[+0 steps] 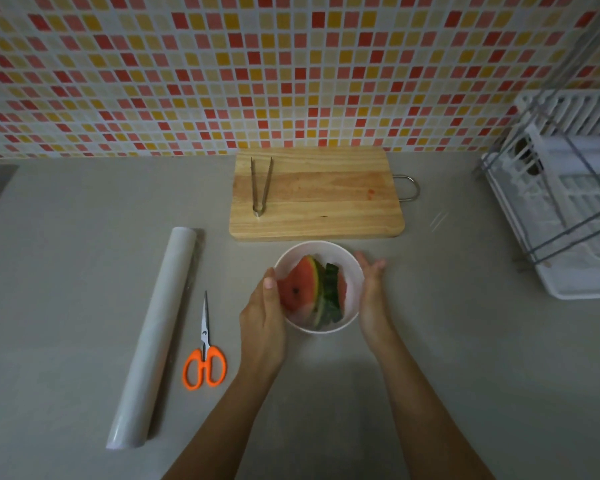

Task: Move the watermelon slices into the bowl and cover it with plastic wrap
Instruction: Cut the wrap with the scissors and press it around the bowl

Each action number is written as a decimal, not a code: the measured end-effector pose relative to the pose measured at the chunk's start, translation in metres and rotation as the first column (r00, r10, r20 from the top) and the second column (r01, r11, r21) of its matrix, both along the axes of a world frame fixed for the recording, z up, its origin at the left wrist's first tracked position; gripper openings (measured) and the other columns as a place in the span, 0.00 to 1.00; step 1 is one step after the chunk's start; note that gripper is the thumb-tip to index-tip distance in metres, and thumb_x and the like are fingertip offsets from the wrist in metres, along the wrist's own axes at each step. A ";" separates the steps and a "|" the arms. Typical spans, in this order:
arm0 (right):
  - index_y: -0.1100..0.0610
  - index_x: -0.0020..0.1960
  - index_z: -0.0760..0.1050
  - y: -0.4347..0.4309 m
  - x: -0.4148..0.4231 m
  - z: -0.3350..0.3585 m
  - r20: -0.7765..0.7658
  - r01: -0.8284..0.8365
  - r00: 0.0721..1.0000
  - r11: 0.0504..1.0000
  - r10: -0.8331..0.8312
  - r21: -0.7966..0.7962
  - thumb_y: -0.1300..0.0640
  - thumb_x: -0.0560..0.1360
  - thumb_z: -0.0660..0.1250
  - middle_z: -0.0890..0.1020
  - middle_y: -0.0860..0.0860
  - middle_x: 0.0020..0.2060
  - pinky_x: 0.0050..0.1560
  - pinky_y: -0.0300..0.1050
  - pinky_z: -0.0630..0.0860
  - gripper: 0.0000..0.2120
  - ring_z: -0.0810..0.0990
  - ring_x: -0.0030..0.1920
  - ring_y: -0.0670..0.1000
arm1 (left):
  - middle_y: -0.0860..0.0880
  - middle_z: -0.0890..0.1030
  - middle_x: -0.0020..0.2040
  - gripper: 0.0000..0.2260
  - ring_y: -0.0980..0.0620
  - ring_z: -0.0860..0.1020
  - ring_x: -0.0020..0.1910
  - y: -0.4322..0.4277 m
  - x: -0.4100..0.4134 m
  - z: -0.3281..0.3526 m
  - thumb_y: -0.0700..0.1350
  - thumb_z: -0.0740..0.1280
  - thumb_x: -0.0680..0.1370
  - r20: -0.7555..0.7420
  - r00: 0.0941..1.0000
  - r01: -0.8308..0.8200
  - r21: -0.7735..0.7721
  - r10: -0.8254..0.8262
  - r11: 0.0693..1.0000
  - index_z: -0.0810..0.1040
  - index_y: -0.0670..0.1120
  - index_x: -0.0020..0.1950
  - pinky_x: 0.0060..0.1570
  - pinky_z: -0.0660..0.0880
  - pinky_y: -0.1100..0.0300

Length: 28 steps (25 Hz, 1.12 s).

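A white bowl (pixel 317 249) stands on the grey counter in front of the cutting board. Several watermelon slices (pixel 300 287) stand on edge inside it, red flesh to the left, green rind to the right. A hazy film seems to lie over the bowl's mouth. My left hand (pixel 262 318) presses flat against the bowl's left side, thumb on the rim. My right hand (pixel 371 289) lies along the right side with its fingers straight and slightly blurred. The roll of plastic wrap (pixel 156 332) lies on the counter to the left.
Orange-handled scissors (pixel 205 358) lie between the roll and my left arm. A wooden cutting board (pixel 316 195) with metal tongs (pixel 260 185) sits behind the bowl against the tiled wall. A white dish rack (pixel 568 202) stands at the right.
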State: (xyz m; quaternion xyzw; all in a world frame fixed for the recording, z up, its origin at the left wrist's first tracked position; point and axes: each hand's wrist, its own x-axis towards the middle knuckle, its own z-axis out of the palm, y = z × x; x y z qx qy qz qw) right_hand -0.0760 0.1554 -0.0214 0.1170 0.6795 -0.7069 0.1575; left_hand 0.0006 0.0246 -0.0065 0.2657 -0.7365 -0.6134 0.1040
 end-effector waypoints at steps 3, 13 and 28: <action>0.46 0.73 0.61 0.015 -0.008 0.000 -0.151 -0.017 0.988 0.983 0.045 0.180 0.28 0.72 0.40 0.63 0.42 0.71 0.66 0.35 0.59 0.37 0.62 0.71 0.44 | 0.62 0.75 0.61 0.29 0.71 0.72 0.59 -0.015 -0.003 -0.005 0.68 0.47 0.75 -0.084 0.995 -0.055 -0.037 0.051 0.998 0.73 0.56 0.66 0.51 0.61 0.85; 0.39 0.53 0.80 0.001 -0.040 0.003 -0.179 -0.297 0.931 0.945 0.319 0.135 0.22 0.65 0.50 0.83 0.45 0.54 0.64 0.52 0.74 0.33 0.79 0.58 0.44 | 0.48 0.82 0.57 0.28 0.55 0.80 0.56 -0.040 -0.085 -0.010 0.63 0.52 0.76 0.017 0.895 0.438 0.157 -0.446 0.885 0.80 0.48 0.60 0.58 0.73 0.58; 0.62 0.47 0.77 -0.009 -0.045 0.008 -0.074 -0.220 0.952 0.836 0.296 0.503 0.20 0.63 0.37 0.82 0.53 0.40 0.46 0.46 0.75 0.51 0.79 0.40 0.49 | 0.41 0.80 0.60 0.39 0.44 0.78 0.57 -0.034 -0.092 -0.005 0.72 0.48 0.73 0.335 0.878 0.343 0.061 -0.343 0.937 0.77 0.42 0.63 0.62 0.69 0.53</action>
